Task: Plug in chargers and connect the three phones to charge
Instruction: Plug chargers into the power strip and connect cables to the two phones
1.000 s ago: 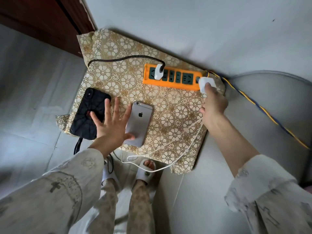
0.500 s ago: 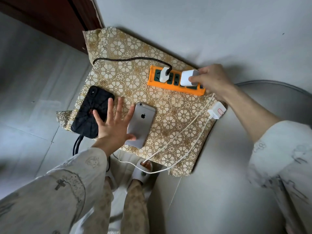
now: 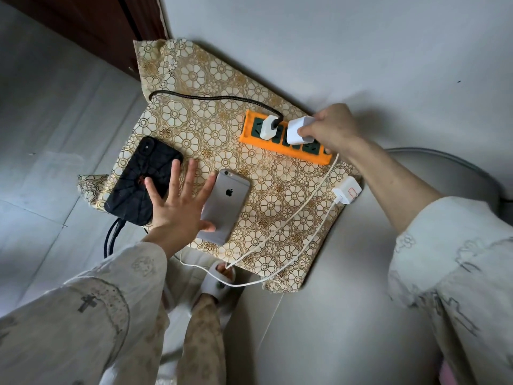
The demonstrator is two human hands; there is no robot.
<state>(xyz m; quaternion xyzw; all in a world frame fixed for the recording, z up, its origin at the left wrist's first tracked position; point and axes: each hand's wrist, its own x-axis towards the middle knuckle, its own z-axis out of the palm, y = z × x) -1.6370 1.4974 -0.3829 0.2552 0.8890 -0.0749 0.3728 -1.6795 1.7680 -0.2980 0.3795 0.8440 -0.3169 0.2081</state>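
An orange power strip (image 3: pixel 280 147) lies on a floral cloth (image 3: pixel 194 79) at the back. One white charger (image 3: pixel 268 128) with a black braided cable (image 3: pixel 205 97) sits in its left socket. My right hand (image 3: pixel 330 129) grips a second white charger (image 3: pixel 298 132) pressed onto the strip's middle sockets. A third white charger (image 3: pixel 347 190) with a white cable (image 3: pixel 294 218) lies loose at the cloth's right edge. My left hand (image 3: pixel 177 207) rests spread between a black-cased phone (image 3: pixel 138 187) and a silver phone (image 3: pixel 226 201), thumb on the silver one. A third phone is not visible.
The cloth covers a low surface against a pale wall. A dark wooden door frame (image 3: pixel 111 37) stands at the back left. White cables hang over the front edge near my sandalled foot (image 3: pixel 219 279). A grey rounded seat (image 3: pixel 416 168) is at the right.
My right hand picked up a white charger from the strip's right end, carried it left and set it onto the strip's middle sockets. The left hand has stayed put.
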